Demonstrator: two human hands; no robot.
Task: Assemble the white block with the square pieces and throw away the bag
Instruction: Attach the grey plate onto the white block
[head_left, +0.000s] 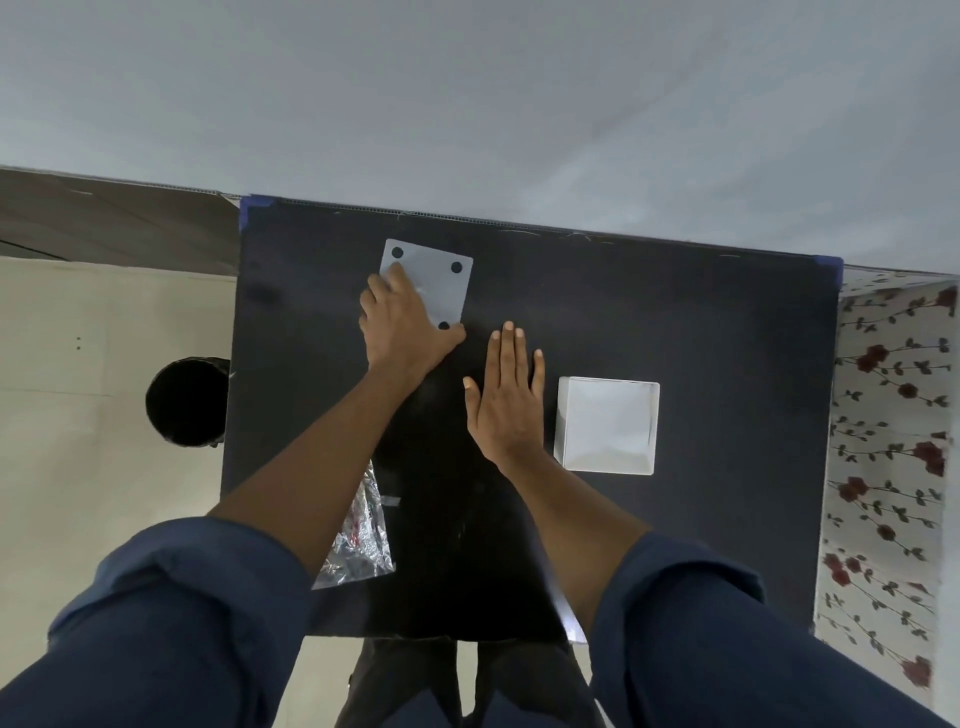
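A flat white square piece (441, 283) with black dots at its corners lies at the back of the black table (649, 312). My left hand (402, 322) rests on its near-left part, fingers on top and thumb at its near edge. My right hand (506, 400) lies flat on the table with straight fingers, just left of the white block (608, 426), not touching it. A crinkled silvery bag (361, 540) lies on the table under my left forearm, partly hidden.
A round black bin (184, 400) stands on the floor left of the table. A floral cloth (888, 441) hangs at the right. A grey wall is behind the table. My legs show below the table's front edge.
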